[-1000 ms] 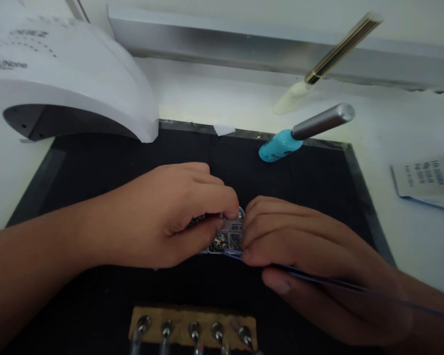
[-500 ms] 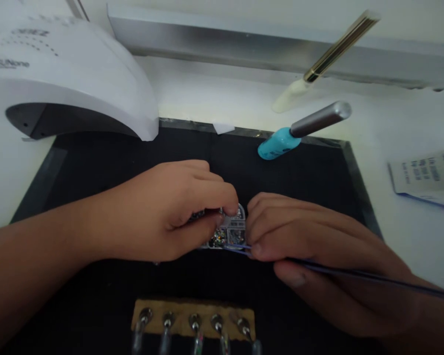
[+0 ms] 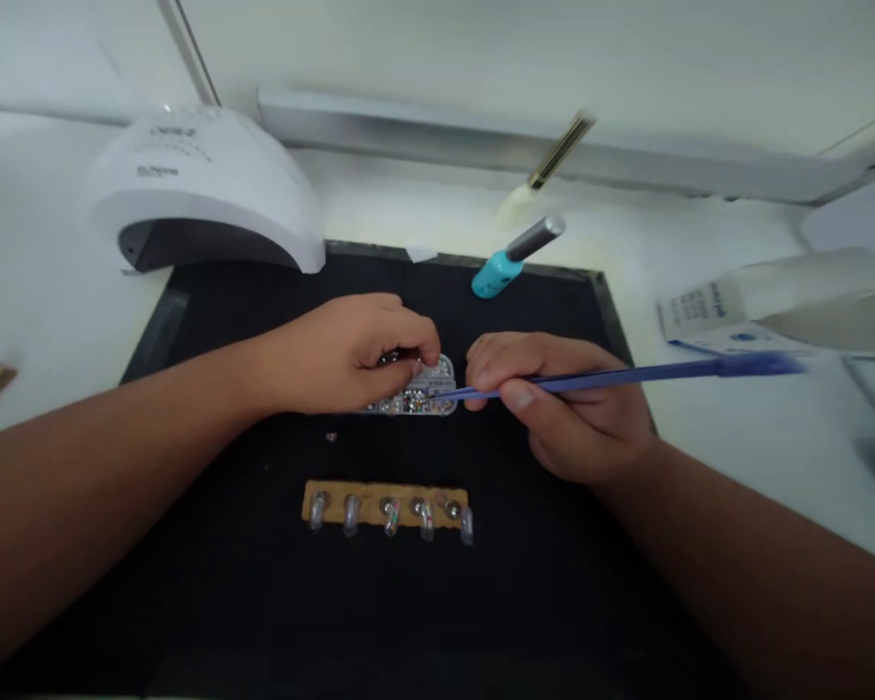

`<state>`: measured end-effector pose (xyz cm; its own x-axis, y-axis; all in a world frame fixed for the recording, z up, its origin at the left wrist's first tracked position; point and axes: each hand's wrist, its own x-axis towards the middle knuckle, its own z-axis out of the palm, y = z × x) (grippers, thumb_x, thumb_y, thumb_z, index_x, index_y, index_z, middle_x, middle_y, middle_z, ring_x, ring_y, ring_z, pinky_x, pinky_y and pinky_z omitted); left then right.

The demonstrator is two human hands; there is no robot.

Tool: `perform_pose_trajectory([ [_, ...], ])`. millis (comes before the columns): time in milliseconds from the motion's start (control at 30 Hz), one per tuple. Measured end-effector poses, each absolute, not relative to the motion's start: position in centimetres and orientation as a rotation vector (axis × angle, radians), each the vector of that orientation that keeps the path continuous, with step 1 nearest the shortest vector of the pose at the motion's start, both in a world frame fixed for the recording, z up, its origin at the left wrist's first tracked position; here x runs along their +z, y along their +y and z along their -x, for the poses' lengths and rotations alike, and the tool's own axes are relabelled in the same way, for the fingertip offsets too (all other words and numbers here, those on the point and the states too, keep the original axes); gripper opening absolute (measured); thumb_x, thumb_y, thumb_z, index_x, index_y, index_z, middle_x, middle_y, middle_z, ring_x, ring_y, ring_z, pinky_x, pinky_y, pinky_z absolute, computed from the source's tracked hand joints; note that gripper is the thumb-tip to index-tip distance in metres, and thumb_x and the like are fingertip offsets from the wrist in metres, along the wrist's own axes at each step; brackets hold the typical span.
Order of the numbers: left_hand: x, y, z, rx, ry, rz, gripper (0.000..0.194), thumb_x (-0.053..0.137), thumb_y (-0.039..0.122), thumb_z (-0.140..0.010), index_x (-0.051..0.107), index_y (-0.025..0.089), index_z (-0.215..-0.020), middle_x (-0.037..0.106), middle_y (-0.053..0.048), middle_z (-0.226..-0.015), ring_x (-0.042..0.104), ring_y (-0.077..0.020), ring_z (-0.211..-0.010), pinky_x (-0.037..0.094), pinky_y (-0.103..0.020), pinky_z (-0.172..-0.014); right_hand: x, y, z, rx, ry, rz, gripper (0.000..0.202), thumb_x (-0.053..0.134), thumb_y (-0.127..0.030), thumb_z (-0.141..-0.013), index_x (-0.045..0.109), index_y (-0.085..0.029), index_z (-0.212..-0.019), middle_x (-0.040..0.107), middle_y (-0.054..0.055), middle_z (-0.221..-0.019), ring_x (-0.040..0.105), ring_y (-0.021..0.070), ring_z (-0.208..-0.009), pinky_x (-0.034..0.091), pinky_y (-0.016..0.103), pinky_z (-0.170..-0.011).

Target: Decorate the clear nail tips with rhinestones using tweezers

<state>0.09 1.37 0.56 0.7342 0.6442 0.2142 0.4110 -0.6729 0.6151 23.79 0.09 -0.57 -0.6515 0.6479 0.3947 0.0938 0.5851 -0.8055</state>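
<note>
A clear compartment case of rhinestones (image 3: 443,374) lies on the black mat, partly covered by my left hand (image 3: 357,352). That hand is closed at the case, thumb and index finger bent over its compartments; whether they pinch a lid is hard to see. My right hand (image 3: 576,399) is closed around blue tweezers (image 3: 627,376), whose tips reach into a front compartment with shiny multicoloured stones. Nearer to me, a tan strip (image 3: 370,496) carries several clear nail tips on small metal stands, some with coloured specks. One small pinkish stone (image 3: 331,437) lies on the mat between strip and case.
A white nail lamp (image 3: 219,185) stands back left. Behind my right hand are a turquoise bottle (image 3: 497,274) with a grey cap and a pale bottle with a gold cap (image 3: 560,151). An alcohol pad box (image 3: 707,311) sits at right. The black mat (image 3: 379,612) spreads underneath.
The view has drawn back and shows more of the table. My right hand has turned, so the tweezers now show along their length, tips farther left over the stones. My left hand stays at the case.
</note>
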Motion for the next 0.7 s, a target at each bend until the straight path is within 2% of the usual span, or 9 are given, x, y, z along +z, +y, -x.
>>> perform_pose_trajectory([
  [200,-0.08,1.59,-0.21,0.57,0.784,-2.352,0.017,0.052,0.017,-0.089,0.067,0.016,-0.096,0.062,-0.002,-0.081,0.058,-0.0144,-0.079,0.044,-0.026,-0.071,-0.79,0.56,-23.55,0.96,-2.172,0.495,0.016,0.049,-0.025,-0.097,0.062,-0.017,-0.091,0.063,0.003,-0.074,0.059,0.0147,-0.067,0.049,0.03,-0.06],
  [467,-0.27,1.56,-0.48,0.532,0.745,-2.296,0.015,0.053,0.011,-0.088,0.065,0.016,-0.096,0.065,0.0,-0.083,0.054,-0.0131,-0.082,0.041,-0.025,-0.072,-0.43,0.53,-23.48,0.95,-2.269,0.45,0.012,0.048,-0.013,-0.095,0.06,-0.017,-0.096,0.064,0.005,-0.077,0.06,0.0163,-0.076,0.052,0.034,-0.07],
  [700,0.26,1.56,-0.78,0.495,0.73,-2.26,0.015,0.052,0.009,-0.09,0.065,0.015,-0.094,0.063,0.003,-0.079,0.054,-0.0105,-0.079,0.04,-0.024,-0.077,-0.27,0.74,-23.77,0.929,-2.39,0.411,0.014,0.042,-0.023,-0.101,0.055,-0.018,-0.097,0.067,0.005,-0.08,0.064,0.0158,-0.079,0.055,0.034,-0.076],
])
